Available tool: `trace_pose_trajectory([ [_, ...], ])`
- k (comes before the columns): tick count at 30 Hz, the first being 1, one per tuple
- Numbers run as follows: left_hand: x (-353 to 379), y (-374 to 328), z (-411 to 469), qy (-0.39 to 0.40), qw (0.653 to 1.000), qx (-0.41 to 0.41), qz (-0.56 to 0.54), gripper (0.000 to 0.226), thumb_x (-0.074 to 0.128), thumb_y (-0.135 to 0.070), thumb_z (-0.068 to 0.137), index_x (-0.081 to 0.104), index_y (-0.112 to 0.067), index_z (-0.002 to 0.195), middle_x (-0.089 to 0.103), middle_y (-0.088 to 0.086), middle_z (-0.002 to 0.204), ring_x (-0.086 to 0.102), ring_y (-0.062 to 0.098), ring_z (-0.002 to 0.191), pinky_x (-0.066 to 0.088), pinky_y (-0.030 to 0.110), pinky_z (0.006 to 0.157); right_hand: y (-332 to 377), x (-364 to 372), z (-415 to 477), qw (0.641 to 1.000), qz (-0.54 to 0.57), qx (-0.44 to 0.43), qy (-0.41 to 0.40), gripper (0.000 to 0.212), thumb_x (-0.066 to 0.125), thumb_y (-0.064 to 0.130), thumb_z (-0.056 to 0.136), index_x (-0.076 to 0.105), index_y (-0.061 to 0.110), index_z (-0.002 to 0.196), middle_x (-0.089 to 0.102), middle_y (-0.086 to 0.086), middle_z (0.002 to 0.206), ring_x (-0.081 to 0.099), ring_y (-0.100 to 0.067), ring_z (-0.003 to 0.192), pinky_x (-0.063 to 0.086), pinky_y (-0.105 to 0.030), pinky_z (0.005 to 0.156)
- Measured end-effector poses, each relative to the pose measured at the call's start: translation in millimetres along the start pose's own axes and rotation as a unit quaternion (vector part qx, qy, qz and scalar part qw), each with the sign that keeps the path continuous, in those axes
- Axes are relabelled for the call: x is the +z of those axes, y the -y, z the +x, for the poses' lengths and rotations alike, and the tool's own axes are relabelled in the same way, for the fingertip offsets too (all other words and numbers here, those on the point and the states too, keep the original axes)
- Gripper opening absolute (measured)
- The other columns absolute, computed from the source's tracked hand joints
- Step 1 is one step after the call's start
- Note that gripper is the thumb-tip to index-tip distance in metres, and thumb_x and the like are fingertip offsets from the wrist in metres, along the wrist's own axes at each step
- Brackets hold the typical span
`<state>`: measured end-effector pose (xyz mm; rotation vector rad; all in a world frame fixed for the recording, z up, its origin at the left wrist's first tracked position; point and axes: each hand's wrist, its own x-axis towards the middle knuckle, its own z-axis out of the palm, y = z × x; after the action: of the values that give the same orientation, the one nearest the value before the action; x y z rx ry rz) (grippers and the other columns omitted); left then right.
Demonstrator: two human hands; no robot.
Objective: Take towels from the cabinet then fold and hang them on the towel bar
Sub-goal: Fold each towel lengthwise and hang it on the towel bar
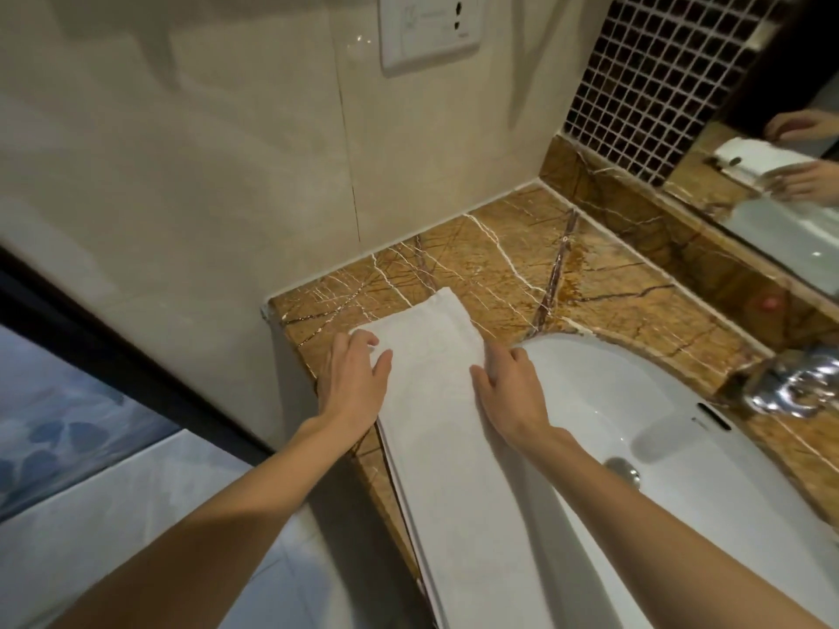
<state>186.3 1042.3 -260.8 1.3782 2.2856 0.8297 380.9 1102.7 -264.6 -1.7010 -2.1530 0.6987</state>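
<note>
Lengthwise, the white towel (pixel 454 447) is folded into a long, narrow strip with straight sides and a smooth, nearly uncreased top face; stacked layer edges show along its left side. It lies on the brown veined marble surface (pixel 499 265), between the surface's left end by the beige wall and the white sink basin (pixel 658 424). Its far end reaches toward the wall, and its near end runs past the front edge toward the person. The left hand (pixel 352 379) rests on the towel's left edge near the far corner, fingers spread and only slightly bent, pressing down without grasping. The right hand (pixel 508 383) sits on the opposite edge beside the basin rim, fingers bent over the fold; whether they pinch the cloth cannot be told. A chrome faucet (pixel 794 388) stands behind the basin, below a mirror (pixel 772 229) that reflects both hands and the towel.
</note>
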Motion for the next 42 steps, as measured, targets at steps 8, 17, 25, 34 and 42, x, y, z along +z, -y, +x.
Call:
trace_pose_trajectory([
  [8, 4.5, -30.3, -101.5, 0.126, 0.992, 0.008, 0.022, 0.037, 0.051, -0.030, 0.096, 0.051, -0.018, 0.131, 0.043, 0.002, 0.131, 0.042, 0.019, 0.122, 0.035, 0.030, 0.105, -35.6, -33.3, -91.9, 0.991, 0.042, 0.083, 0.097, 0.036, 0.052, 0.027, 0.091, 0.049, 0.016, 0.125, 0.058, -0.002, 0.098, 0.056, -0.024, 0.099, 0.042, -0.032, 0.082],
  [17, 24.4, -100.5, -221.2, 0.157, 0.987, -0.031, -0.028, 0.031, 0.046, -0.027, 0.098, 0.049, -0.018, 0.128, 0.043, -0.001, 0.125, 0.046, 0.010, 0.112, 0.034, 0.015, 0.092, -82.6, -74.1, -176.1, 0.947, 0.191, 0.163, 0.202, 0.027, 0.061, 0.024, 0.082, 0.055, 0.016, 0.108, 0.063, 0.003, 0.075, 0.060, -0.010, 0.063, 0.049, -0.021, 0.061],
  [25, 41.8, -157.0, -231.9, 0.154, 0.959, -0.216, -0.098, 0.049, 0.056, -0.050, 0.086, 0.066, -0.002, 0.083, 0.069, 0.017, 0.086, 0.066, 0.031, 0.083, 0.053, 0.035, 0.076, -79.0, -92.8, -221.4, 0.929, 0.304, 0.083, 0.192, 0.031, 0.062, 0.011, 0.075, 0.063, 0.019, 0.106, 0.059, 0.005, 0.085, 0.050, 0.001, 0.064, 0.040, -0.009, 0.057],
  [34, 24.0, -149.7, -213.5, 0.137, 0.952, -0.245, -0.120, 0.028, 0.056, -0.021, 0.093, 0.050, -0.006, 0.070, 0.053, 0.007, 0.066, 0.052, 0.022, 0.063, 0.041, 0.026, 0.056, -47.5, -98.6, -244.3, 0.881, 0.431, 0.080, 0.176, 0.025, 0.053, 0.001, 0.085, 0.070, 0.019, 0.080, 0.061, 0.007, 0.060, 0.053, -0.010, 0.052, 0.041, -0.026, 0.050],
  [42, -18.7, -127.2, -229.4, 0.115, 0.853, -0.297, -0.413, 0.023, 0.048, -0.021, 0.098, 0.063, -0.004, 0.102, 0.070, 0.013, 0.098, 0.066, 0.028, 0.093, 0.052, 0.041, 0.087, -64.3, -79.8, -230.5, 0.792, 0.530, 0.243, 0.183, 0.009, 0.048, -0.001, 0.090, 0.056, 0.003, 0.089, 0.052, -0.014, 0.074, 0.051, -0.022, 0.058, 0.042, -0.029, 0.051],
])
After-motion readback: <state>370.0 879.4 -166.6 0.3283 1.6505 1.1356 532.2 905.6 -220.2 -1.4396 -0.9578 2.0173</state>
